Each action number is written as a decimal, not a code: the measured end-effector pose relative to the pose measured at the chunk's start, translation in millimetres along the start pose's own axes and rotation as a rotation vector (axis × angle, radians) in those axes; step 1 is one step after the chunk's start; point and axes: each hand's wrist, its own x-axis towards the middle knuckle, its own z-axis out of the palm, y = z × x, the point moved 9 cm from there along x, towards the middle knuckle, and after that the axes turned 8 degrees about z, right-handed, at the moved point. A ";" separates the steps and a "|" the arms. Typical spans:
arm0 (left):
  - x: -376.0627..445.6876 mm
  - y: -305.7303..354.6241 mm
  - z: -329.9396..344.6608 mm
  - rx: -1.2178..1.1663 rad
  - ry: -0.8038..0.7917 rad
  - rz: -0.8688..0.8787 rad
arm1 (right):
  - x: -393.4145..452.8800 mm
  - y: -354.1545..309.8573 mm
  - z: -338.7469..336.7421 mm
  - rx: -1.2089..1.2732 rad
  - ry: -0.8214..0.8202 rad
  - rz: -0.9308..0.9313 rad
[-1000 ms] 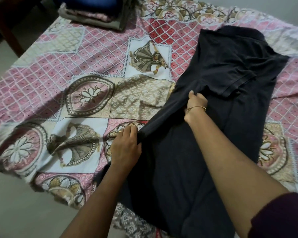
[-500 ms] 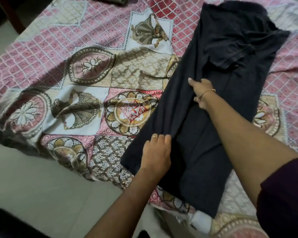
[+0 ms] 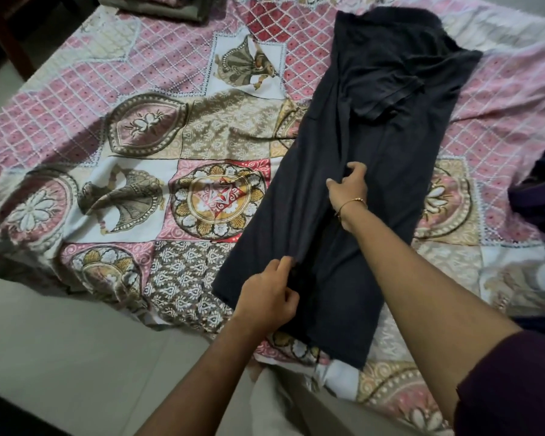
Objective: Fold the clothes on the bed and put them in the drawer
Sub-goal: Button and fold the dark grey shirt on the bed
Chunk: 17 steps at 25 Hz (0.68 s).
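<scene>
**Dark garment laid lengthwise away from the hands, gripped along one raised crease**

At the left, the patterned bedspread (image 3: 132, 171) is seen bare of clothing, with a stack of folded clothes (image 3: 170, 7) at its far edge. Next, the left hand (image 3: 266, 298) is found at the near end of the dark garment (image 3: 390, 136), its fingers curled and pinching a ridge of cloth by the hem. Further right and further away, the right hand (image 3: 348, 187) is closed on the same ridge around mid-length. The garment's long axis is run from the near bed edge up toward the far right, sleeve (image 3: 387, 96) already folded inward. The left hand is judged nearer the hem, so a lengthwise fold would be led from there. At the far right, another dark cloth (image 3: 541, 190) is partly seen.
</scene>
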 end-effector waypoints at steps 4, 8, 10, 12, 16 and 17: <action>-2.1 4.9 6.2 -0.310 -0.097 0.008 | -20.1 -3.1 4.7 -0.282 -0.032 -0.181; 0.7 -9.7 -27.3 -0.028 0.242 -0.002 | -48.7 7.1 14.4 -0.578 0.001 -0.285; 2.1 -35.4 -39.2 0.113 0.298 -0.171 | -68.3 19.1 15.6 -0.638 0.043 -0.343; 0.4 -61.6 -32.8 0.122 0.145 -0.352 | -84.9 36.1 15.0 -0.661 0.051 -0.356; -2.3 -63.4 -28.8 -0.011 0.029 -0.339 | -118.3 57.1 13.6 -0.693 0.062 -0.393; -2.8 -62.4 -27.8 -0.059 -0.007 -0.345 | -129.0 60.1 10.7 -0.709 0.100 -0.421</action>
